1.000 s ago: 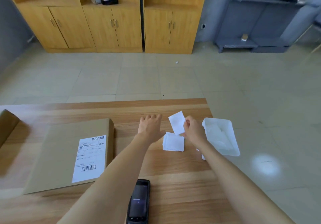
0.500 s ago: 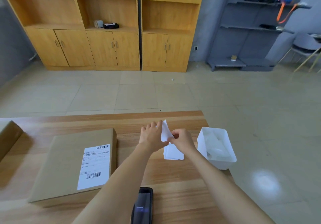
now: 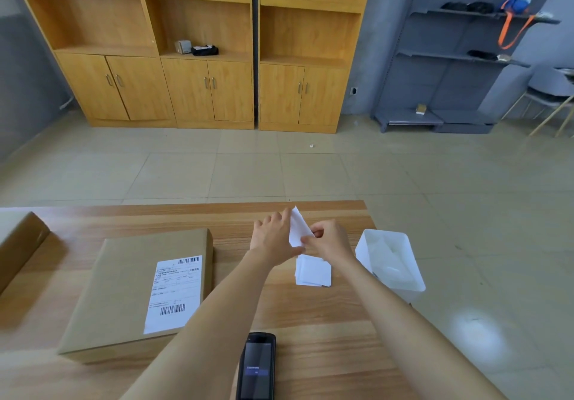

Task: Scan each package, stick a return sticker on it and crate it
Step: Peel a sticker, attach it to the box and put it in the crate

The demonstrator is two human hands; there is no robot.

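Sticker point(image 3: 297, 226) turned edge-on | left hand point(image 3: 273, 239), right hand point(image 3: 332, 242) pinch it | tip up

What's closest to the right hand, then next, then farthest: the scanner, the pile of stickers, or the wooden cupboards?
From the right hand:
1. Pile of stickers, just below it on the table.
2. Scanner, at the table's near edge.
3. Wooden cupboards, far across the room.

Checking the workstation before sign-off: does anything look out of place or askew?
Little stands out. The white bin sits at the right edge of the table and seems to overhang it, so it might tip; a small white scrap lies on the floor near the cabinets.
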